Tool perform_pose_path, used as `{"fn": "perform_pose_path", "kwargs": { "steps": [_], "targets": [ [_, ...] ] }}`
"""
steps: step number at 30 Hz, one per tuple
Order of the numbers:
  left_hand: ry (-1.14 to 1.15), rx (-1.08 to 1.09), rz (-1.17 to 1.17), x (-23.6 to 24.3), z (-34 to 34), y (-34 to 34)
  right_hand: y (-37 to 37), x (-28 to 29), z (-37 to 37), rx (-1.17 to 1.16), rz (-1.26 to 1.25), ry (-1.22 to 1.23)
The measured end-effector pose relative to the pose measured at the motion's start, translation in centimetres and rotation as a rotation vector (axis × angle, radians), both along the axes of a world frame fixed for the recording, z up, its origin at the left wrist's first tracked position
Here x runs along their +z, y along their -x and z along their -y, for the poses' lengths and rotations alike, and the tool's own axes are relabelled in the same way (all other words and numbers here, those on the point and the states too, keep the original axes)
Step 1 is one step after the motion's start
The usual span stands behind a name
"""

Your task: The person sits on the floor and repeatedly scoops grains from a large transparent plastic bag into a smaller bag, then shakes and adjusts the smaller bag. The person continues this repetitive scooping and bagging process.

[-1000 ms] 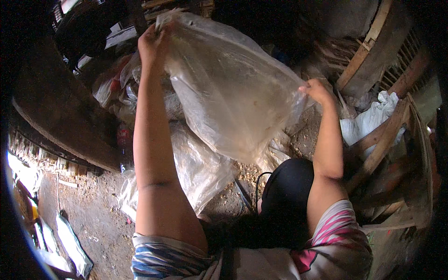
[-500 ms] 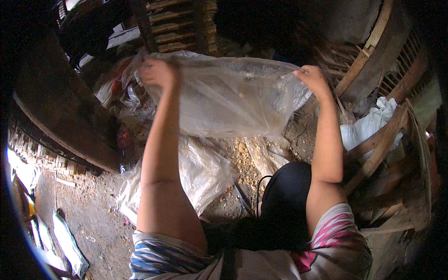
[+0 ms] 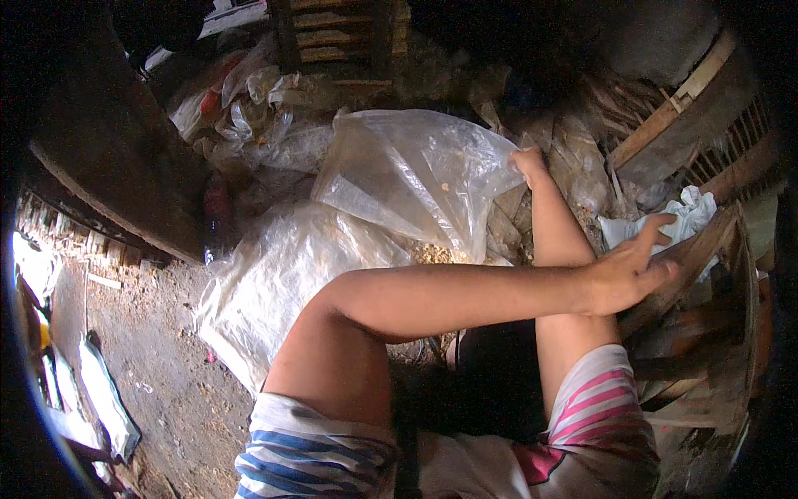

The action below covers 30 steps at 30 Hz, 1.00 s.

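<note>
My left arm crosses over my right arm, and my left hand [image 3: 628, 270] is open, fingers spread and empty, near my right forearm, in front of the white sack [image 3: 630, 234]. My right hand [image 3: 527, 164] reaches forward and grips the right corner of a large translucent plastic bag [image 3: 399, 173], which lies spread out ahead of me. A second, crumpled clear plastic bag [image 3: 274, 258] lies nearer, on the left, partly under the first, with pale brownish bits [image 3: 436, 253] scattered beside it.
A dark curved board [image 3: 100, 183] with a plastic bottle [image 3: 214, 216] beside it is at the left. Crumpled plastic [image 3: 249, 108] is piled at the back. Wooden slats [image 3: 665, 116] and planks lean at the right. The dirty floor [image 3: 150, 358] holds pale strips near the left edge.
My left hand has let go of the bag and swung rightward across my right arm. The bag has dropped from a raised hold to lying low, with my right hand still on it.
</note>
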<state>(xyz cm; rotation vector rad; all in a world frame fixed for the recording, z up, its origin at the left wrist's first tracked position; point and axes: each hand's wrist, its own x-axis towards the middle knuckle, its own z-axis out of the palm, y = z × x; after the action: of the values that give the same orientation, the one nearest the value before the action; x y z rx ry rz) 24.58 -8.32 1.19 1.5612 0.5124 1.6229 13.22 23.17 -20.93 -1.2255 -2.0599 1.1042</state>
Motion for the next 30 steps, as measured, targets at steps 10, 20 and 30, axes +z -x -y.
{"fn": "perform_pose_path", "kwargs": {
  "steps": [10, 20, 30],
  "targets": [
    [-0.613, 1.163, -0.633, -2.9, -6.7, 7.1, 3.1, 11.6, 5.4, 0.45, 0.231, -0.322],
    [0.328, 0.793, -1.244, -5.2, -3.0, 29.3, -2.1, 25.6, 16.7, 0.683, -0.025, -0.295],
    [0.531, 0.628, -1.405, -7.6, -5.1, 31.3, -3.7, 27.1, 16.3, 0.497, 0.02, -0.54]
  ]
}}
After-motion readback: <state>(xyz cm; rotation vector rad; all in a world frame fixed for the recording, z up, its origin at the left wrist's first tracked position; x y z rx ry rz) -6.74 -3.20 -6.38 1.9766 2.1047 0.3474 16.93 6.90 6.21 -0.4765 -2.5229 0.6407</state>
